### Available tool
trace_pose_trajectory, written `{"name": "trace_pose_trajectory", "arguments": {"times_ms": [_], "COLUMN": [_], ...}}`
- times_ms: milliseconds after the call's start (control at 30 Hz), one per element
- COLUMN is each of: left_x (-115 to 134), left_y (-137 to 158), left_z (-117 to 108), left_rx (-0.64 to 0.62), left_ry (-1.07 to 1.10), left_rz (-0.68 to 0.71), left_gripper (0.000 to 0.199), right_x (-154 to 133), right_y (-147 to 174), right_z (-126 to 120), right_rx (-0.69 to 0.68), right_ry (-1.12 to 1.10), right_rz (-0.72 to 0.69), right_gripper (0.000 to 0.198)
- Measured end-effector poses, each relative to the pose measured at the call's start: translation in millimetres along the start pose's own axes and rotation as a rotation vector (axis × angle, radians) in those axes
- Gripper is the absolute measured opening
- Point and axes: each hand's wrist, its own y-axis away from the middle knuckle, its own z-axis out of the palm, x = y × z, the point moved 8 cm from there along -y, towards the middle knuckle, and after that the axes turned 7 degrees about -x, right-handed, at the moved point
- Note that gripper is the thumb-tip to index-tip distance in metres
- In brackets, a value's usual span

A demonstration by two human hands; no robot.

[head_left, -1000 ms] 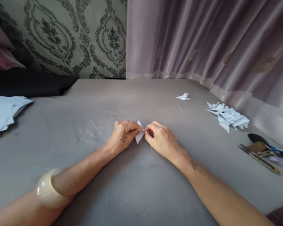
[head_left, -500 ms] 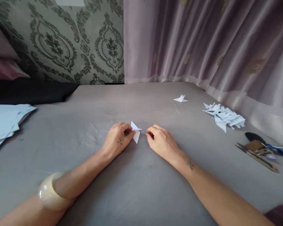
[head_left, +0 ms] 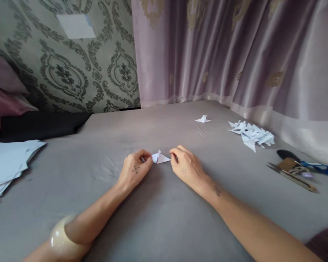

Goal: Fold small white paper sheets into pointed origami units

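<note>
A small white origami crane point(head_left: 161, 158) is between my hands in the middle of the grey surface. My left hand point(head_left: 136, 167) pinches its left wing tip between thumb and fingers. On the other side, the closed fingertips of my right hand point(head_left: 186, 164) meet the right wing tip. A short folded point sticks up from the crane's middle. Another origami crane point(head_left: 203, 119) stands farther back, right of centre. Several more lie heaped in a pile of folded paper point(head_left: 253, 134) at the right.
Stacked white paper sheets point(head_left: 9, 163) lie at the left beside a black cloth point(head_left: 43, 123). To the right are scissors point(head_left: 317, 167) with blue handles, a pointed metal tool point(head_left: 293, 178) and a brown piece point(head_left: 288, 164). A curtain point(head_left: 207, 54) borders the back.
The crane has turned, its wings now stretching left to right with a point upright. My right fingers, apart from it before, now touch its right tip. The camera view has tilted up.
</note>
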Motion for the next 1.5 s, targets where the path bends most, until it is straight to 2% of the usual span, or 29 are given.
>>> {"name": "trace_pose_trajectory", "arguments": {"times_ms": [67, 100, 200, 367, 500, 667, 900, 1067, 1200, 1367, 1500], "left_x": [1, 2, -4, -1, 4, 3, -4, 4, 2, -2, -6], "left_y": [-4, -7, -16, -13, -6, -7, -23, -21, -20, -21, -21], "left_z": [-12, -13, -3, 9, 21, 22, 24, 30, 33, 34, 23], "left_rx": [0.123, 0.135, 0.034, -0.039, -0.131, -0.146, -0.162, -0.235, -0.265, -0.267, -0.17], "left_ry": [-0.099, -0.141, -0.194, -0.183, -0.039, 0.084, 0.239, 0.222, 0.277, 0.297, 0.284], "left_rz": [0.155, 0.229, 0.295, 0.265, 0.187, 0.111, 0.212, 0.256, 0.249, 0.236, 0.148], "left_gripper": [0.023, 0.025, 0.025, 0.026, 0.025, 0.025, 0.035, 0.032, 0.03, 0.029, 0.033], "right_x": [-8, -12, -23, -24, -18, -14, -24, -40, -46, -31, -13], "right_y": [2, 3, 4, 2, 2, 6, 7, 11, 13, 10, 4], "right_z": [4, 7, 13, 15, 10, 8, 17, 20, 22, 21, 21], "right_rx": [-0.04, -0.062, -0.096, -0.104, -0.073, -0.069, -0.051, -0.04, -0.063, -0.093, -0.114], "right_ry": [-0.022, -0.031, -0.022, 0.024, 0.01, 0.011, 0.168, 0.33, 0.382, 0.219, 0.049], "right_rz": [-0.039, -0.063, -0.128, -0.15, -0.121, -0.057, -0.078, -0.161, -0.173, -0.077, 0.06], "right_gripper": [0.021, 0.02, 0.019, 0.022, 0.023, 0.012, 0.019, 0.024, 0.027, 0.019, 0.018]}}
